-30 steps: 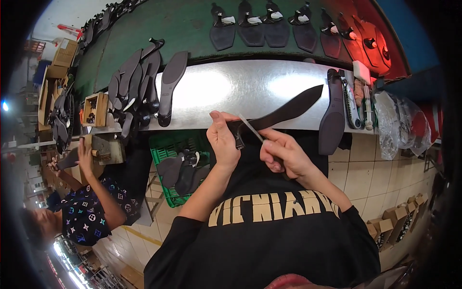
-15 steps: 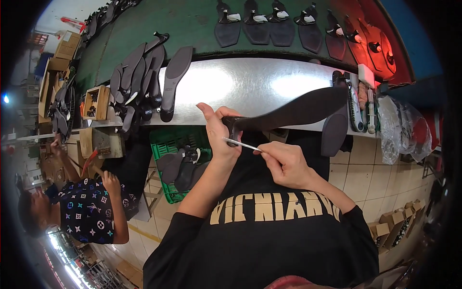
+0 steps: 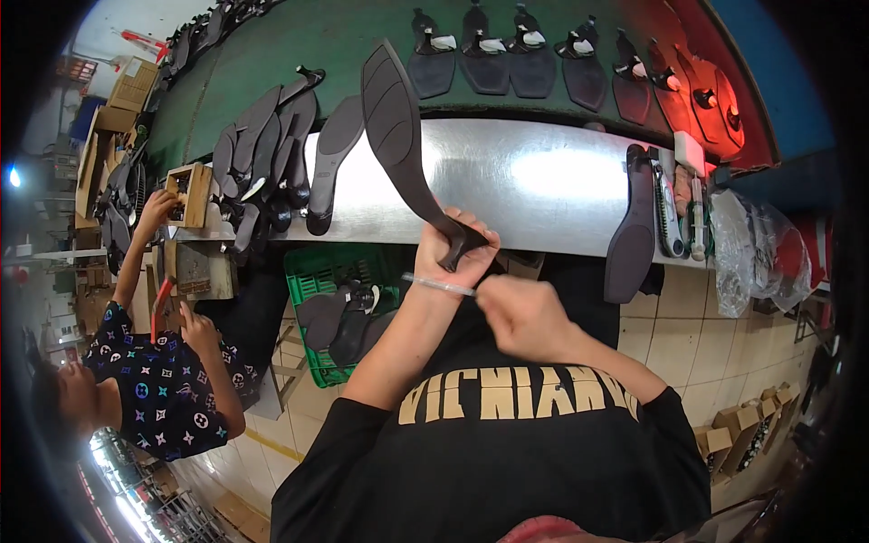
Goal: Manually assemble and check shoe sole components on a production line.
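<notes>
My left hand (image 3: 459,258) is closed around the heel end of a black high-heel shoe sole (image 3: 394,122). The sole rises toward the upper left with its ribbed tread facing me, and its slim heel (image 3: 462,249) lies against my palm. My right hand (image 3: 520,315), slightly blurred, pinches a thin pale pen-like stick (image 3: 439,284). That stick crosses just in front of my left wrist; whether it touches the skin I cannot tell. Beneath both is a shiny metal bench top (image 3: 534,217), where another dark sole (image 3: 339,145) lies to the left and one more (image 3: 631,235) to the right.
Several heeled soles (image 3: 484,68) line the green surface (image 3: 362,27). A green crate (image 3: 303,271) with soles stands below the bench. Cutters (image 3: 670,213) and a plastic bag (image 3: 760,253) lie right. A co-worker's hand (image 3: 158,210) reaches to a wooden box (image 3: 188,195).
The sole has swung from pointing right to pointing up and left, its tread now showing. Both my hands shifted slightly. The co-worker's far hand moved up to the wooden box.
</notes>
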{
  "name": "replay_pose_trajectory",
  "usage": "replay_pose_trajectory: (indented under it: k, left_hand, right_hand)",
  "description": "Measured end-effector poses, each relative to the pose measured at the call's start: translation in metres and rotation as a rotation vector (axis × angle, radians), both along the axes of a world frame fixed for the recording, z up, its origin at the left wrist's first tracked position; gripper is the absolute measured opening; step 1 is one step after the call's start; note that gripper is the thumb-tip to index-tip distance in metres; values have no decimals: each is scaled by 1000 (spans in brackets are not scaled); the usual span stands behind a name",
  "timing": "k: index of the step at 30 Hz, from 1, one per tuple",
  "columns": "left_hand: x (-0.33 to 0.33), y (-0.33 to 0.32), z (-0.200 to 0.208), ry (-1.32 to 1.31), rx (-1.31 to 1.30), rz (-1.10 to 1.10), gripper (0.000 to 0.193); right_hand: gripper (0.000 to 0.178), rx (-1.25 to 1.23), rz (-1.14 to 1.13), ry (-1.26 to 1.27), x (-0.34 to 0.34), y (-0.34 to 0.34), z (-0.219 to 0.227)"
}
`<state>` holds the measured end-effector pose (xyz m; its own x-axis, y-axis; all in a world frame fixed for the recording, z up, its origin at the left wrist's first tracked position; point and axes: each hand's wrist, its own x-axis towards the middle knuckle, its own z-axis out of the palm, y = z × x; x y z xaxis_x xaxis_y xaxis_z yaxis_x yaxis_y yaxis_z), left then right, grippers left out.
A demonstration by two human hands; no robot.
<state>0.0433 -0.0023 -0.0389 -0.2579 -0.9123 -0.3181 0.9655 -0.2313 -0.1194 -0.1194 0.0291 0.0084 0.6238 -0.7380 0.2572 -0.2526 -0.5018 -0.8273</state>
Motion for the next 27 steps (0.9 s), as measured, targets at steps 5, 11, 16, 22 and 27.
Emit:
replay_pose_trajectory:
  k: [5, 11, 16, 22, 27]
  left_hand:
    - [85, -44, 38, -485, 241, 326, 39]
    - [254, -49, 126, -999, 359, 514, 73]
    - [353, -7, 119, -1647, 597, 714, 63]
    - [225, -74, 106, -2254, -20, 817, 32]
    - [141, -206, 36, -2301, -266, 306, 55]
  right_hand:
    - [2, 146, -139, -27, -2, -8, 11]
    - [7, 170, -336, -100, -36, -37, 3]
    - [8, 183, -472, -73, -64, -55, -11]
    - [25, -77, -713, 66, -103, -98, -5]
    - [30, -176, -745, 225, -128, -117, -12]
